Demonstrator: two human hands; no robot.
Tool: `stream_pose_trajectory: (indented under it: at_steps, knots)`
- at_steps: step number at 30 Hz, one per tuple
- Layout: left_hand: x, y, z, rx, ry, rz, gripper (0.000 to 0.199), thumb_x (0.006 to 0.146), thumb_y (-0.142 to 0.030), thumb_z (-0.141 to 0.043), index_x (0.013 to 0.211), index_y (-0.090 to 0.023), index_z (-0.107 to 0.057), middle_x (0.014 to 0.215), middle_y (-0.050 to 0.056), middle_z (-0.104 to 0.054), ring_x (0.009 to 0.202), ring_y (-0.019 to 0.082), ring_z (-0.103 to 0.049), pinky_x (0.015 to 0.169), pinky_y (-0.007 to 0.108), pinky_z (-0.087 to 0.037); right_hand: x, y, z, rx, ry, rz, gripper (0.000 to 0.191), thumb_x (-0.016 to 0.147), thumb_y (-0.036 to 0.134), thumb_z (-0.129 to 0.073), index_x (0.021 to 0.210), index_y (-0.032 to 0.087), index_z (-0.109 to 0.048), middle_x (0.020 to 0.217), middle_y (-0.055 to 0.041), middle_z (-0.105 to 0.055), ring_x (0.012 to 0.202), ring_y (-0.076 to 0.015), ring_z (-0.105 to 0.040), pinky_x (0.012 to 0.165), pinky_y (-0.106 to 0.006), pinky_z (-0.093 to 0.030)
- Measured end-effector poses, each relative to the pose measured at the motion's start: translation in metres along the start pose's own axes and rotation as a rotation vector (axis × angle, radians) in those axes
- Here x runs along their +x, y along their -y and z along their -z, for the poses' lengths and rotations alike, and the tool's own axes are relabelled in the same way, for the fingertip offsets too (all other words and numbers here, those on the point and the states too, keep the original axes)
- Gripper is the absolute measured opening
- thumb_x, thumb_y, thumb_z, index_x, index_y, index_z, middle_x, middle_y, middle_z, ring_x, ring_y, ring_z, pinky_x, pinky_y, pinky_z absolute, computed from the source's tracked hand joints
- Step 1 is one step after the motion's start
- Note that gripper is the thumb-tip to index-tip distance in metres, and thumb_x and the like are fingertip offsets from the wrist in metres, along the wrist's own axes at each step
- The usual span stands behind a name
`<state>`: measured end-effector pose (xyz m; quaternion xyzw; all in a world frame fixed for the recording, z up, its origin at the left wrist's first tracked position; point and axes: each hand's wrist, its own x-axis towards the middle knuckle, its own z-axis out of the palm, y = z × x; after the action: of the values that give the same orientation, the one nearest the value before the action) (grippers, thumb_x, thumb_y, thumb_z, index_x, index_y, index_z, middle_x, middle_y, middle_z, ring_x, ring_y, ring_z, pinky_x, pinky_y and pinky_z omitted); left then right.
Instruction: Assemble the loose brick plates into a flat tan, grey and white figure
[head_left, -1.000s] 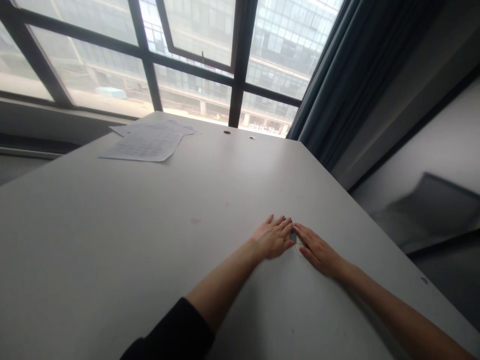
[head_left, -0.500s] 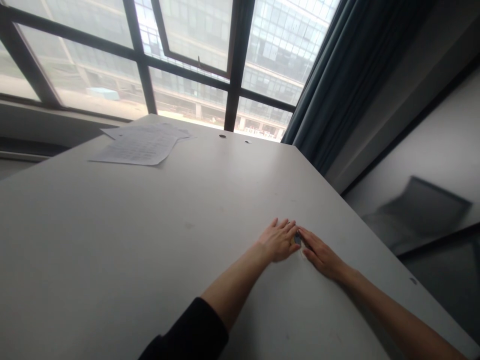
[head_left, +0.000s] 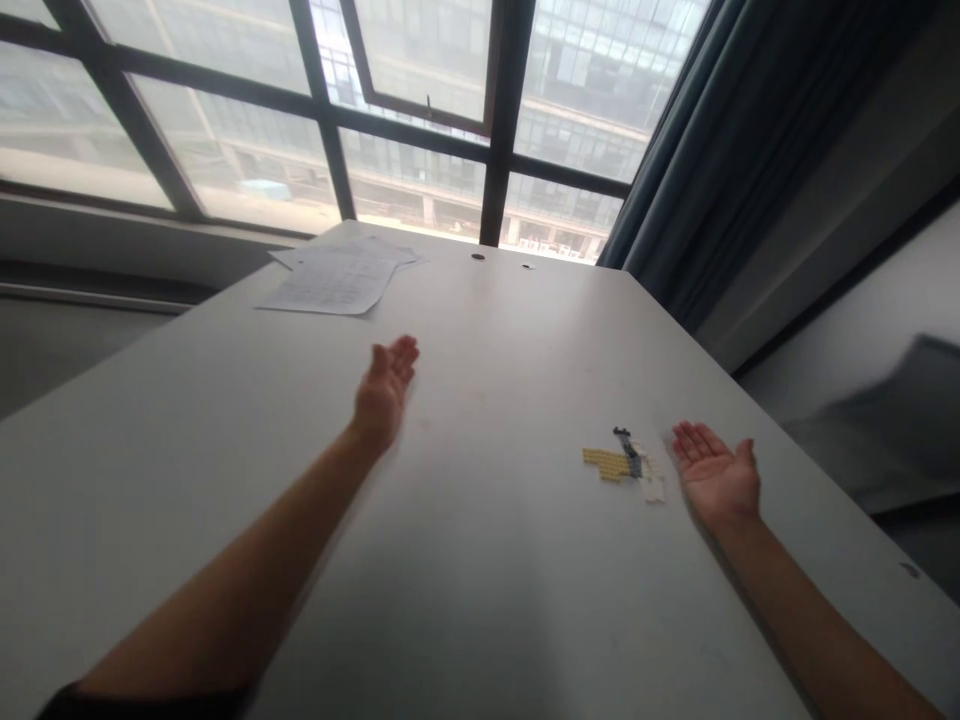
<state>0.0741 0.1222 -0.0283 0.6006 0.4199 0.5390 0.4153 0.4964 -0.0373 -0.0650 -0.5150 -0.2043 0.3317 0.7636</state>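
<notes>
A small group of toy building bricks (head_left: 606,463), yellow, grey, black and white, lies on the white table (head_left: 465,560) right of the middle. Just to its right, my right hand (head_left: 718,478) is held palm up with the fingers stretched out and the thumb apart, holding nothing. My left hand (head_left: 384,393) is well to the left of the bricks, its palm turned up and inward, fingers extended and nothing in it. Neither hand touches the bricks. Whether the bricks are joined or only lie together is too small to tell.
Several printed sheets of paper (head_left: 334,280) lie near the table's far left corner. Two small round openings, one a cable hole (head_left: 478,257), sit by the far edge. Beyond stand a framed window (head_left: 420,190) and a dark curtain (head_left: 720,150).
My hands have parted from over the bricks, the left moving far left and the right a little right. Both palms have turned up, and the bricks are now uncovered. The view has shifted slightly.
</notes>
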Motion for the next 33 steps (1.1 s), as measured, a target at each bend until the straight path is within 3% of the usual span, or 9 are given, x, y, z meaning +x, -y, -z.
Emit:
stream_pose_trajectory:
  at_steps: [3,5,7,10,14,20,27,30,33]
  knots:
    - [-0.019,-0.042,0.046,-0.008,-0.064,-0.299,0.078,0.086,-0.074,-0.014,0.141,-0.023,-0.035,0.149,0.007,-0.036,0.138,0.025,-0.031,0.115,0.046,-0.023,-0.028,0.014,-0.029,-0.026,0.155,0.100,0.075,0.080,0.077,-0.024,0.113,0.020,-0.060,0.131,-0.0115,-0.055,0.122,-0.0239,-0.053,0.111,-0.050,-0.031]
    - [-0.047,-0.067,0.054,0.289,0.126,-0.488,0.078,0.086,-0.071,-0.024,0.146,-0.021,-0.026,0.154,0.006,-0.025,0.142,0.028,-0.021,0.117,0.048,-0.015,-0.056,0.022,-0.050,-0.173,0.395,0.296,0.079,0.080,0.078,-0.022,0.131,0.024,-0.049,0.142,-0.0097,-0.045,0.131,-0.0258,-0.043,0.111,-0.051,-0.029]
    - [-0.079,-0.078,0.049,0.613,0.484,-0.627,0.088,0.080,-0.075,-0.038,0.148,-0.021,-0.021,0.156,0.007,-0.019,0.142,0.034,-0.015,0.117,0.051,-0.009,-0.086,0.025,-0.070,-0.484,0.720,0.541,0.086,0.078,0.079,-0.031,0.143,0.022,-0.035,0.150,-0.0110,-0.033,0.138,-0.0291,-0.030,0.113,-0.051,-0.024]
    - [-0.116,-0.065,0.033,0.817,0.958,-0.624,0.096,0.078,-0.070,-0.048,0.150,-0.021,-0.008,0.155,0.010,-0.018,0.142,0.032,-0.017,0.118,0.048,-0.011,-0.122,0.017,-0.094,-1.027,1.318,0.825,0.096,0.074,0.075,-0.050,0.148,0.020,-0.025,0.154,-0.0117,-0.022,0.142,-0.0323,-0.016,0.117,-0.051,-0.010]
    - [-0.134,-0.032,0.026,0.845,1.105,-0.529,0.099,0.079,-0.071,-0.046,0.150,-0.018,-0.002,0.155,0.013,-0.015,0.142,0.031,-0.014,0.118,0.048,-0.010,-0.141,-0.007,-0.112,-1.285,1.669,0.791,0.099,0.078,0.069,-0.051,0.150,0.013,-0.013,0.154,-0.0156,-0.017,0.143,-0.0299,-0.013,0.118,-0.048,-0.005]
    - [-0.134,-0.024,0.030,0.822,1.138,-0.475,0.098,0.080,-0.071,-0.045,0.150,-0.019,-0.001,0.155,0.013,-0.013,0.143,0.031,-0.013,0.118,0.049,-0.009,-0.141,-0.018,-0.114,-1.284,1.704,0.661,0.098,0.079,0.068,-0.050,0.150,0.012,-0.010,0.154,-0.0175,-0.016,0.143,-0.0295,-0.013,0.118,-0.047,-0.006]
    - [-0.134,-0.026,0.030,0.804,1.102,-0.503,0.095,0.081,-0.067,-0.049,0.150,-0.020,-0.004,0.154,0.013,-0.018,0.142,0.031,-0.019,0.117,0.050,-0.015,-0.144,-0.021,-0.112,-1.252,1.642,0.784,0.092,0.081,0.067,-0.049,0.149,0.013,-0.019,0.151,-0.0165,-0.027,0.142,-0.0283,-0.021,0.117,-0.047,-0.014]
    - [-0.136,-0.023,0.032,0.826,1.011,-0.547,0.081,0.085,-0.058,-0.050,0.149,-0.021,-0.015,0.152,0.012,-0.027,0.140,0.030,-0.026,0.115,0.050,-0.022,-0.136,-0.024,-0.094,-1.256,1.408,0.933,0.074,0.085,0.060,-0.050,0.143,0.015,-0.035,0.143,-0.0140,-0.044,0.137,-0.0263,-0.033,0.115,-0.046,-0.022]
    - [-0.137,-0.017,0.033,0.806,0.885,-0.592,0.059,0.089,-0.044,-0.051,0.141,-0.023,-0.034,0.142,0.010,-0.045,0.132,0.026,-0.041,0.110,0.046,-0.033,-0.106,-0.024,-0.057,-1.328,0.970,1.047,0.055,0.088,0.049,-0.051,0.134,0.018,-0.047,0.135,-0.0139,-0.051,0.133,-0.0274,-0.038,0.110,-0.048,-0.031]
